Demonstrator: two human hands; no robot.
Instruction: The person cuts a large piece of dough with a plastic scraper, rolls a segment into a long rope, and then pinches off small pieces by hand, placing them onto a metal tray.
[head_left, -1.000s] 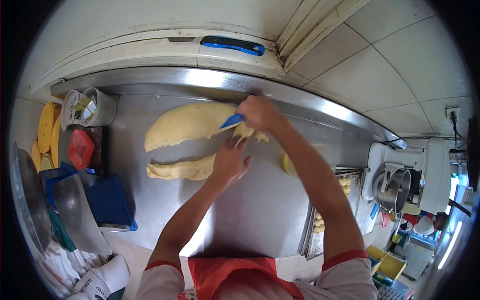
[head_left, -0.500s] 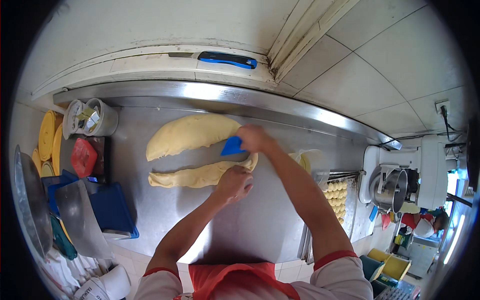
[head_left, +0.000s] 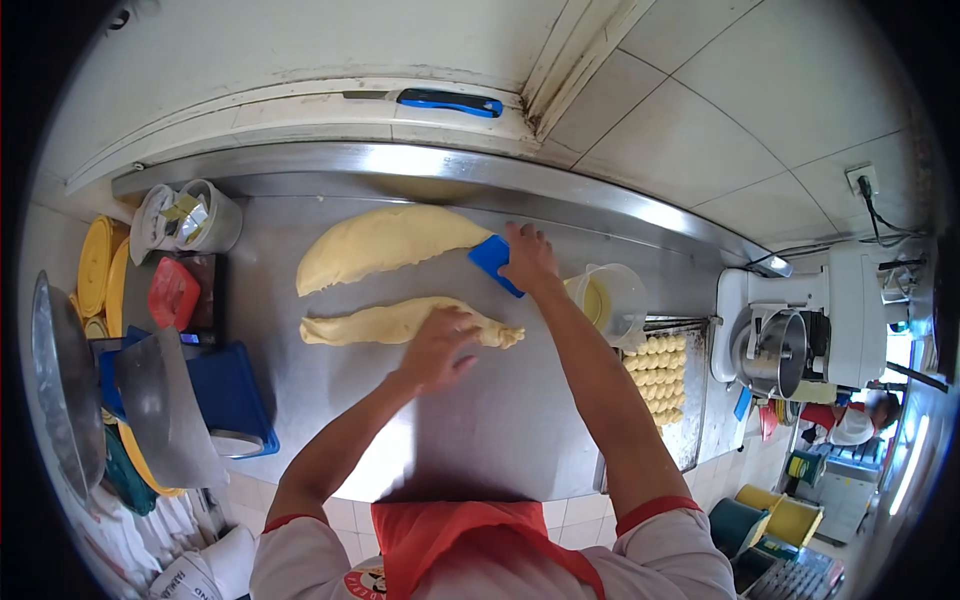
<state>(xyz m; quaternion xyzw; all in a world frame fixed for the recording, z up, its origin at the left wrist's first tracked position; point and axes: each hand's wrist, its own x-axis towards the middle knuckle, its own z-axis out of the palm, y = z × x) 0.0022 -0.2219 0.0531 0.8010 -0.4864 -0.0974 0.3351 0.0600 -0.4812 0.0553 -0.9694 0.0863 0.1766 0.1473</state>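
A long strip of pale yellow dough [head_left: 370,325] lies across the steel table, its right end pinched and uneven. Over its near edge is my left hand [head_left: 435,352], fingers loosely apart; whether the fingertips touch the dough I cannot tell. Behind the strip rests a larger half-moon slab of the same dough [head_left: 385,248], with a rough edge facing the strip. At the slab's right end, a blue dough scraper [head_left: 494,264] sits against the thumb of my right hand [head_left: 532,262]. That hand's fingers are spread, not wrapped round the scraper.
To the right stand a clear plastic tub [head_left: 618,300], a tray of small dough pieces [head_left: 655,380] and a mixer [head_left: 785,345]. Tubs [head_left: 215,220], a red container [head_left: 172,293] and a blue board [head_left: 232,400] crowd the left. A knife [head_left: 450,102] lies on the ledge.
My right hand has opened from its grip on the scraper, which has shifted right. My left hand has moved left along the strip, its fingers loosened. The strip's right end now lies straighter.
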